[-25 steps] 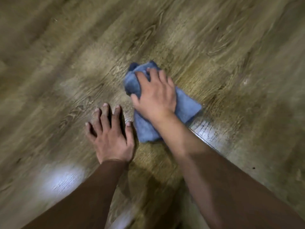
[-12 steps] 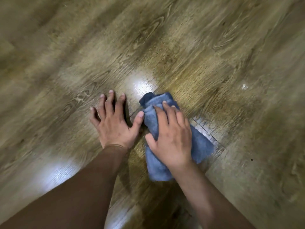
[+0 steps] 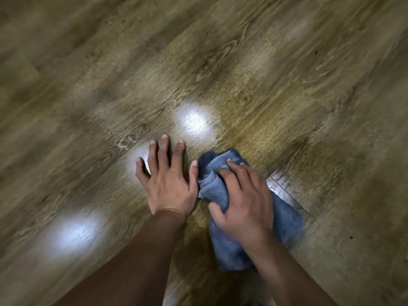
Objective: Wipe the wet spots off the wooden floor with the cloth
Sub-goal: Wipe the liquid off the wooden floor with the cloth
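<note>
The blue cloth (image 3: 223,191) is bunched on the wooden floor (image 3: 287,96) and pressed down by the right hand (image 3: 242,199), fingers curled over it; the left hand (image 3: 167,184) is spread flat, holding nothing; streaks could be left if the bunched cloth skips the glossy patch (image 3: 194,122) ahead.

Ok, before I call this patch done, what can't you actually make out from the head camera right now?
- Floor: motion blur smears the grain, so bright patches may be wet spots or lamp glare; cannot tell.
- Floor under the cloth: hidden by the cloth and the right hand.
- Floor under the left hand: covered by the palm.
- Cloth's near end: hidden behind the right forearm.
- Both forearms: cut off by the bottom edge.
</note>
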Action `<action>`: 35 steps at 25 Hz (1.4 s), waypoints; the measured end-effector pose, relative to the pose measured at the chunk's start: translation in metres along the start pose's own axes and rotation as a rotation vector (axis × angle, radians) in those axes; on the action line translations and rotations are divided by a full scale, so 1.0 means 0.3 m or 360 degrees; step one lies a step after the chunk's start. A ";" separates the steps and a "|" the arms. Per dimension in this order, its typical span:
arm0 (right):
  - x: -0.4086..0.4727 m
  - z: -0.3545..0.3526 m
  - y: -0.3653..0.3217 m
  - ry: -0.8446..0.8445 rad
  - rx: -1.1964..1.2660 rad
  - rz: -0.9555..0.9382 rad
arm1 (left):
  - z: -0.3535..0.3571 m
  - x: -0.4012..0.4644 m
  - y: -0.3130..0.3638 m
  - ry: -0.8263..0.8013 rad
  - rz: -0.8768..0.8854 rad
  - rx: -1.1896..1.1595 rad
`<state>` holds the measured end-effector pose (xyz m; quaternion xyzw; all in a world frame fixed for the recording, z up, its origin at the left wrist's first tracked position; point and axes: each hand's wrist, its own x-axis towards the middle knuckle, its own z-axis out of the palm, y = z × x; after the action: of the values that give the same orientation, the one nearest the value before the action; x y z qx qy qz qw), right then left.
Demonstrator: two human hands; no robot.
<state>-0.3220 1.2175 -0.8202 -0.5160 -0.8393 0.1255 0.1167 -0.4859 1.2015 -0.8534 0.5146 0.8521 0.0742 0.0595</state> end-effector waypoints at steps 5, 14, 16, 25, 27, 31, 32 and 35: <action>0.332 0.016 0.006 0.0122 -0.0077 0.0116 | -0.006 0.005 0.000 0.0008 -0.0018 -0.0051; 0.381 0.033 0.001 0.0002 -0.0212 0.0141 | 0.002 -0.001 -0.005 0.0019 -0.0025 -0.0054; 0.247 0.029 -0.019 0.0030 -0.0141 0.0201 | 0.006 0.006 0.001 0.0017 -0.0008 -0.0076; -0.235 -0.049 -0.114 -0.0408 0.0003 0.0251 | -0.104 0.097 -0.074 -0.0647 0.0074 -0.0294; -0.276 -0.072 -0.127 -0.0411 0.0077 0.0261 | -0.150 0.103 -0.187 -0.0850 -0.0091 -0.0198; -0.276 -0.106 -0.206 -0.0306 0.1270 0.0475 | -0.174 0.057 -0.338 -0.0984 -0.0423 -0.0261; -0.251 -0.120 -0.201 -0.0322 0.1629 0.0599 | -0.177 0.062 -0.334 -0.0983 -0.0380 -0.0258; -0.160 -0.136 -0.083 -0.0303 0.1821 0.0907 | -0.185 0.064 -0.326 -0.1091 -0.0349 -0.0289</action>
<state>-0.3084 1.1675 -0.7766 -0.5614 -0.4765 0.6244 0.2604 -0.5896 1.1700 -0.8177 0.4079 0.8228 -0.0340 0.3943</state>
